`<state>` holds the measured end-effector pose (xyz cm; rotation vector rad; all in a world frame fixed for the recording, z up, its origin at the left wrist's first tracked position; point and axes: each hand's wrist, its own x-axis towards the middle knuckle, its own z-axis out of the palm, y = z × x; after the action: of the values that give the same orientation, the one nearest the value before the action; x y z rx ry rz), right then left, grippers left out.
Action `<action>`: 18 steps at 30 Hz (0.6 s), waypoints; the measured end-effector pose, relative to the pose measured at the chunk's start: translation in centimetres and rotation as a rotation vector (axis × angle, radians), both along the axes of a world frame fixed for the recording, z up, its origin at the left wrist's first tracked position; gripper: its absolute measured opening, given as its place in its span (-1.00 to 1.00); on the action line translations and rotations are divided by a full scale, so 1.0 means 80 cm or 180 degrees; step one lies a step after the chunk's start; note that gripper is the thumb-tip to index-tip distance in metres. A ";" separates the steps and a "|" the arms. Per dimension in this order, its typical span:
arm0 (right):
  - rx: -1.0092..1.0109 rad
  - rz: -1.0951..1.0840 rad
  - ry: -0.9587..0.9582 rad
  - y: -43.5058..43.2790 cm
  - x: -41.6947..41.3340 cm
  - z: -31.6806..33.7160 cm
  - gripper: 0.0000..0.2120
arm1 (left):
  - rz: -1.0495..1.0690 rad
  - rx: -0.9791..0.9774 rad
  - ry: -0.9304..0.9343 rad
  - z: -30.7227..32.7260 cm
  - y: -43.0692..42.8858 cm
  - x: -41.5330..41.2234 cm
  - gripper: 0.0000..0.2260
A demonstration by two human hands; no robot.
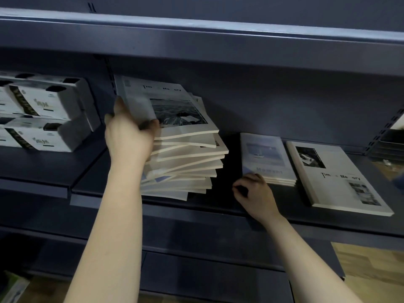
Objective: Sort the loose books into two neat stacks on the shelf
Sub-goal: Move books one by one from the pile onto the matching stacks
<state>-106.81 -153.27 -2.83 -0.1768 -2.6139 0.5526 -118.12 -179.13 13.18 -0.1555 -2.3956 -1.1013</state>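
A tall, messy pile of white books (188,162) leans on the dark shelf (218,206). Its top book (175,110), with a black-and-white photo cover, is tilted up. My left hand (129,132) grips that top book's left edge, thumb on the cover. To the right lies a low neat stack of pale blue-cover books (266,156). My right hand (253,193) rests with curled fingers at that stack's near left corner, touching it. Further right lies a single white book (336,178) flat on the shelf.
White boxed goods (43,114) stand stacked on the shelf section to the left. Another shelf board (196,33) hangs close above the books. A slotted upright (384,127) and dark trays sit at the far right. Wooden floor shows below.
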 end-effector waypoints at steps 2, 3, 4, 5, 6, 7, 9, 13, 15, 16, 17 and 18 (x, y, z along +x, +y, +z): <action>-0.0010 0.0033 -0.0002 0.001 0.001 0.001 -0.92 | 0.0072 -0.0048 0.0149 0.003 -0.002 0.001 -0.36; -0.0025 0.0054 -0.0004 0.002 0.001 0.001 -0.92 | 0.0123 -0.0059 0.0181 0.005 -0.003 0.003 -0.37; -0.0047 0.0073 -0.0007 0.003 0.001 0.002 -0.92 | 0.0170 -0.0052 0.0209 0.008 -0.003 0.006 -0.37; -0.0078 0.0089 -0.0009 0.004 0.002 0.002 -0.92 | 0.0199 -0.0018 0.0235 0.009 -0.003 0.009 -0.39; -0.0115 0.0105 -0.0012 0.005 0.002 0.003 -0.92 | 0.0205 0.0058 0.0287 0.011 -0.002 0.012 -0.41; -0.0146 0.0120 -0.0024 0.005 0.002 0.004 -0.92 | 0.0196 0.0171 0.0354 0.011 -0.001 0.014 -0.43; -0.0193 0.0163 -0.0048 0.007 0.003 0.005 -0.92 | 0.0052 0.0581 0.0460 0.010 0.002 0.016 -0.48; -0.0433 0.0274 -0.0070 0.014 0.006 0.011 -0.90 | -0.0646 0.1795 0.0451 0.006 0.014 0.029 -0.59; -0.0620 0.0336 -0.0015 0.019 0.008 0.014 -0.89 | -0.0892 0.2155 0.0417 0.002 0.024 0.042 -0.62; -0.0741 0.0340 0.0013 0.022 0.011 0.017 -0.88 | -0.0998 0.2230 0.0403 -0.001 0.032 0.049 -0.64; -0.0893 0.0325 0.0035 0.025 0.013 0.021 -0.87 | -0.1087 0.2310 0.0376 -0.004 0.040 0.056 -0.65; -0.1067 0.0292 0.0061 0.029 0.016 0.025 -0.86 | -0.1171 0.2379 0.0335 -0.007 0.048 0.062 -0.67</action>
<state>-105.52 -150.98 -0.82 -0.1561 -2.5033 1.0184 -113.15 -175.30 12.62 -0.3868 -1.7515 -2.0167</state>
